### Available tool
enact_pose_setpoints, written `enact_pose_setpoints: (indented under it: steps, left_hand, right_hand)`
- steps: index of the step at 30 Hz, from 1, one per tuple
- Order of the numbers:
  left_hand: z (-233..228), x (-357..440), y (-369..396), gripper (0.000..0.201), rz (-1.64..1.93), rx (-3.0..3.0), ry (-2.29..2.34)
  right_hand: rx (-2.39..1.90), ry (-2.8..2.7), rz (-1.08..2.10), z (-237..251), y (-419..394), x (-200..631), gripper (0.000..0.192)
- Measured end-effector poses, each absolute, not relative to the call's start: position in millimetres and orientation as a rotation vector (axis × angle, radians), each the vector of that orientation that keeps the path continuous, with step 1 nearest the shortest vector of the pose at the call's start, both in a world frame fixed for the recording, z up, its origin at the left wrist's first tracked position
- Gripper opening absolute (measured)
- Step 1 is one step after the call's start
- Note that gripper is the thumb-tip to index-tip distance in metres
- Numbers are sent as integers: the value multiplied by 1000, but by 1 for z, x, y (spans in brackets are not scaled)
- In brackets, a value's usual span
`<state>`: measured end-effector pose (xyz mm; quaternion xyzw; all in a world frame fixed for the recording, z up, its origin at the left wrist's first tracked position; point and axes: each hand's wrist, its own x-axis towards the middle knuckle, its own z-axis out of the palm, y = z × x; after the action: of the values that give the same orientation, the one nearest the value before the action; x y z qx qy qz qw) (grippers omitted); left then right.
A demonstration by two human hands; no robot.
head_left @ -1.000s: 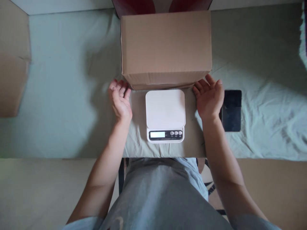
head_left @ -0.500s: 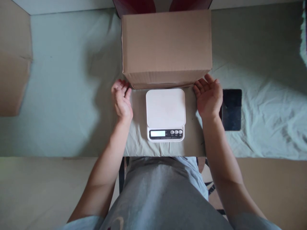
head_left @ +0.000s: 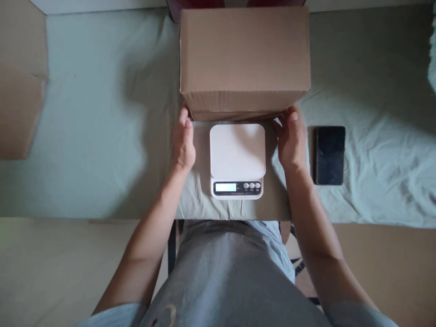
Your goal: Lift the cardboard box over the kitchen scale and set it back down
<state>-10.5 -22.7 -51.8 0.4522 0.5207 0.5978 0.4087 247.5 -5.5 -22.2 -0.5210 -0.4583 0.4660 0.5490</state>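
Observation:
A closed brown cardboard box (head_left: 244,59) stands on the cloth-covered table, just behind a white digital kitchen scale (head_left: 237,152) whose display is lit. My left hand (head_left: 184,145) holds the box's near left bottom corner, thumb on the front face, fingers tucked out of sight under the edge. My right hand (head_left: 291,141) grips the near right bottom corner the same way. The two hands flank the scale without touching it. Nothing lies on the scale's platform.
A dark phone (head_left: 329,154) lies face up right of my right hand. A pale green cloth (head_left: 91,136) covers the table. Part of another cardboard box (head_left: 20,91) shows at the far left. The table's front edge runs just below the scale.
Both hands turned from palms-up and open beside the box to closing on its near bottom corners. The box sits slightly to the right in view.

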Motion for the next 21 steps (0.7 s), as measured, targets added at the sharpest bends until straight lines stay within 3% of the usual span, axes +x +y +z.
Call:
enact_pose_setpoints:
  steps: [4,10,21]
  left_hand:
    - [-21,-4,-28,69,1540,1127,1319]
    - [17,8,-66,50,1603,1211,1313]
    - [-4,7,-131,40,1544,1251,1407]
  right_hand:
    - [-1205,-1098,1088,0,-7,247,46]
    - [-1176,-1114,949,33,-37,246,43]
    - [-1228,-1098,949,5,-111,245,48]
